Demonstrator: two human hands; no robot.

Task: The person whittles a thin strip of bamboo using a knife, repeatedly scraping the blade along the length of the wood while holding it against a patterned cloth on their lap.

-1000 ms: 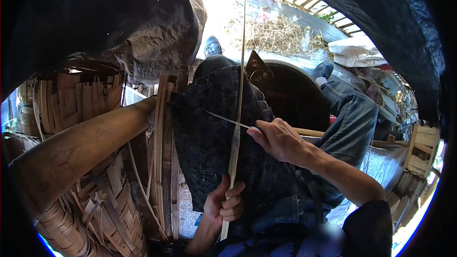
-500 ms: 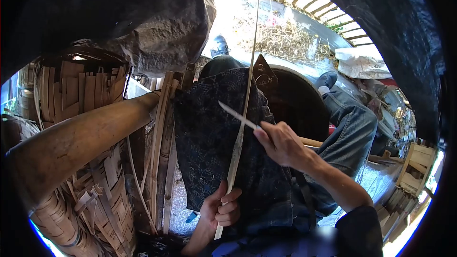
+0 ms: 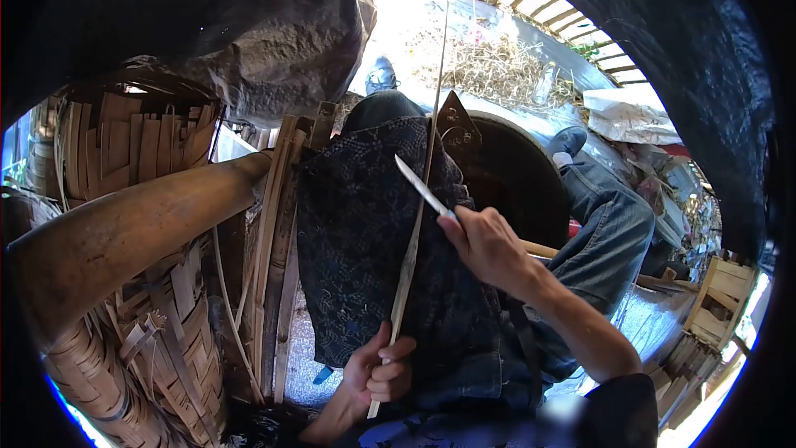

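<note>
My left hand is closed around the lower end of a long, thin bamboo strip. The strip rises away from me over the dark patterned cloth on my lap and narrows toward its far tip. In my right hand is a knife, its blade pointing up and to the left. The blade crosses the strip above its middle; whether the edge touches it cannot be told. The fingers of my right hand wrap the handle and hide most of it.
A thick, smooth pole juts in from the left. Around it stand woven baskets holding bamboo pieces and upright slats. A dark round vessel lies beyond my lap. Straw covers the ground ahead, near a slatted fence.
The knife blade has shifted slightly up and right and turned to a steeper angle. My left hand still grips the strip, which sits a little further left in view.
</note>
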